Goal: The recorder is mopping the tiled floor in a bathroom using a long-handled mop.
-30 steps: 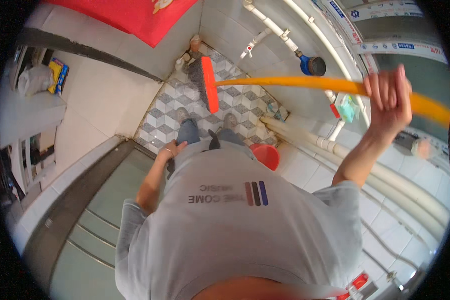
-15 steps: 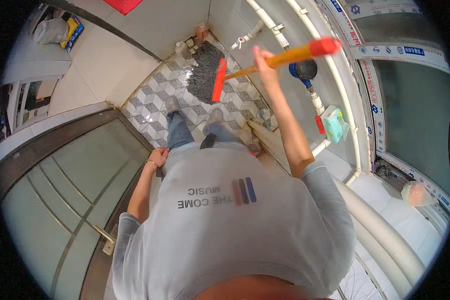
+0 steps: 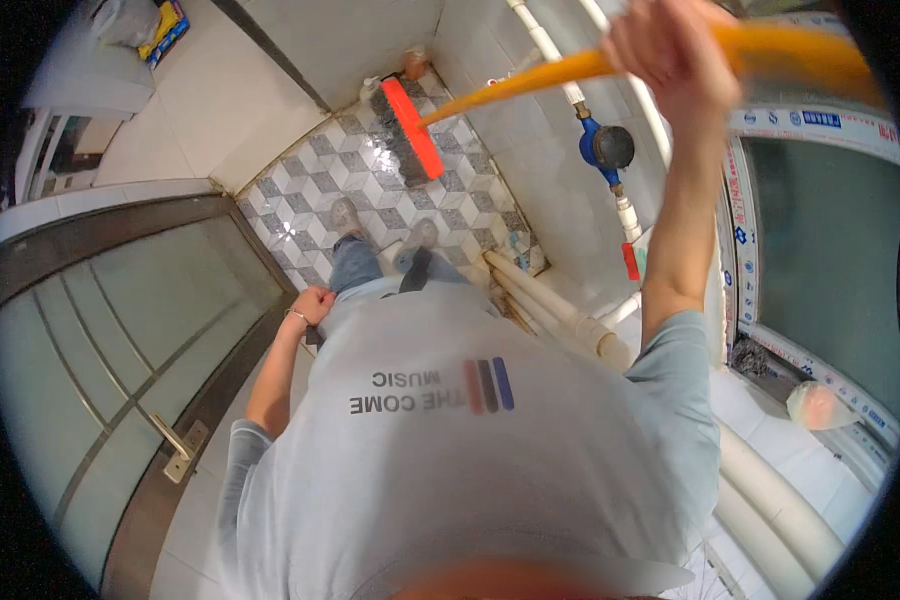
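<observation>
A mop with an orange-yellow handle slants across the upper right. My right hand is raised high and wrapped round that handle, slightly blurred. At its lower end, the red mop head bar lies tilted over dark grey strands on the wet patterned floor. The bar hides part of the strands. By my left thigh hangs my left hand, its fingers curled in and a thin bracelet on the wrist. Whether anything is inside those fingers is hidden.
On the right wall, a blue water meter sits on white pipes. Thick cream pipes run low beside my legs. A glass-panelled door with a metal handle stands at left. Small containers sit in the far corner.
My right hand has risen and moved right with the mop handle. The mop head has shifted away and left toward the far corner and turned. My left hand stays by the thigh.
</observation>
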`<state>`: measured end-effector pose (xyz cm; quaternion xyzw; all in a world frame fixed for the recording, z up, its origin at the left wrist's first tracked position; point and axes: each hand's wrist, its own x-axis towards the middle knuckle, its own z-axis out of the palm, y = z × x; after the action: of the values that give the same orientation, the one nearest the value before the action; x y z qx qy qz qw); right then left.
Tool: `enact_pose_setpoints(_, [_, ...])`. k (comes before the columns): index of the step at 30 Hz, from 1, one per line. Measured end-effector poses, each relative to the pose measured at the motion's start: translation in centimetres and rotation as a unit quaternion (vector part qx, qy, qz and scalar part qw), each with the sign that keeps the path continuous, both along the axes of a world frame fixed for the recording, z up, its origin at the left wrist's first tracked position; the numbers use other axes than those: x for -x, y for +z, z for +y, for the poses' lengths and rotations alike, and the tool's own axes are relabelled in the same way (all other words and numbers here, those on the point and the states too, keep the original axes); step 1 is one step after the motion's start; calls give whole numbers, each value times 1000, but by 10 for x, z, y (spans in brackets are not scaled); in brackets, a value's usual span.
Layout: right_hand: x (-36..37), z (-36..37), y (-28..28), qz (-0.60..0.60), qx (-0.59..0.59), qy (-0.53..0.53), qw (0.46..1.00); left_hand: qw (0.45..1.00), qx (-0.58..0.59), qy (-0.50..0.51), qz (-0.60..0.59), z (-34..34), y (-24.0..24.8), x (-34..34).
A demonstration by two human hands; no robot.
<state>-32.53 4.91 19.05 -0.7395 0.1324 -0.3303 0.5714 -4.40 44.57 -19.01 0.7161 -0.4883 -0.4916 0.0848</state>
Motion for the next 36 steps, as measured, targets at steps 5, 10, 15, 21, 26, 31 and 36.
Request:
enact_pose_setpoints(5, [22,71,47,-92,7,222,971,998,-57,-17,12,9,6,-10])
enact_pose_setpoints(10, [34,114,-49,-121,-19,121,985,998,-46,24,25,14,-1,-11])
enact_pose_setpoints(15, [69,152,-223,151,-188,-249,938,991,-66,61,99,16,-6,-20])
enact_pose_setpoints(21, [70,145,-203,160,-84,-109,977,989,-90,78,90,12,-14,-21])
enact_pose_setpoints(26, [75,145,-188,154,-82,-70,982,1000,-19,2,21,6,-15,-13])
enact_pose_setpoints(31, [90,140,-225,115,-92,-83,985,996,-10,45,74,-13,-4,-1])
enact_pose_setpoints(36, [86,140,-228,104,-101,-106,984,995,-2,78,63,-41,17,17])
